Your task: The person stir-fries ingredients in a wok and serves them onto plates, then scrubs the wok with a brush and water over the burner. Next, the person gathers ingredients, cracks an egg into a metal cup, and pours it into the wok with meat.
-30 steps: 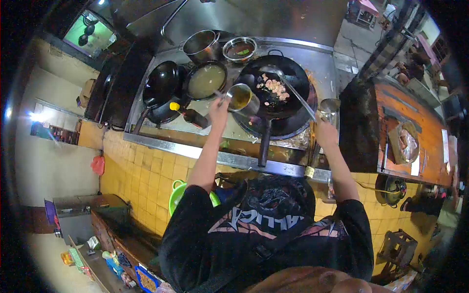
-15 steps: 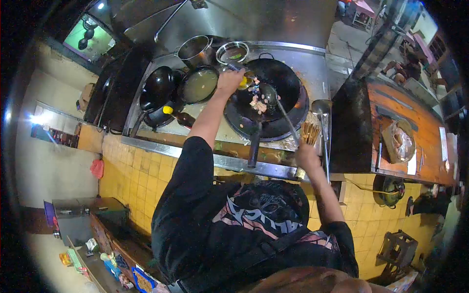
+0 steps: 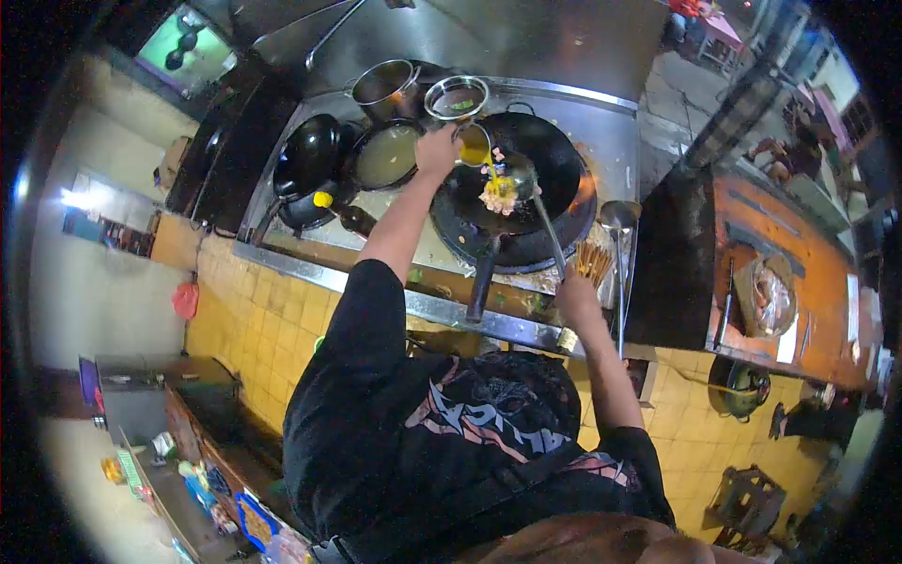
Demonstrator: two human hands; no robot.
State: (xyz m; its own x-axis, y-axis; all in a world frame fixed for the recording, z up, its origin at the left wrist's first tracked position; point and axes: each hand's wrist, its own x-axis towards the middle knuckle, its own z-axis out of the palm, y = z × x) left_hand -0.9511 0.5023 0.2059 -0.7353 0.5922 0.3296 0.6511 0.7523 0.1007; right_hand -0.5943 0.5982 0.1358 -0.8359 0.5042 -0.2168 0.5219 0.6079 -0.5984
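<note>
My left hand (image 3: 438, 150) grips a small metal bowl (image 3: 475, 132) tilted over the wok (image 3: 554, 155). Yellow beaten egg (image 3: 492, 169) runs from the bowl onto a small heap of pinkish chopped pieces (image 3: 497, 201) in the wok. My right hand (image 3: 579, 306) is closed around the handle of a ladle (image 3: 551, 228), whose round head is down in the wok beside the heap. The wok's long handle (image 3: 483, 282) points towards me over the stove's front edge. Flame glows at the wok's right rim.
Left of the wok stand a pan of cloudy liquid (image 3: 387, 158), a dark wok (image 3: 308, 155) and a yellow-capped bottle (image 3: 348, 214). A pot (image 3: 385, 89) and a metal bowl with greens (image 3: 457, 100) are behind. Right lie a bamboo brush (image 3: 592, 261), another ladle (image 3: 618, 218) and a wooden table (image 3: 752, 211).
The metal bowl in my left hand has tipped further, and egg now flows onto the pinkish pieces. My right hand with the ladle has shifted slightly left; flame shows brighter at the right rim.
</note>
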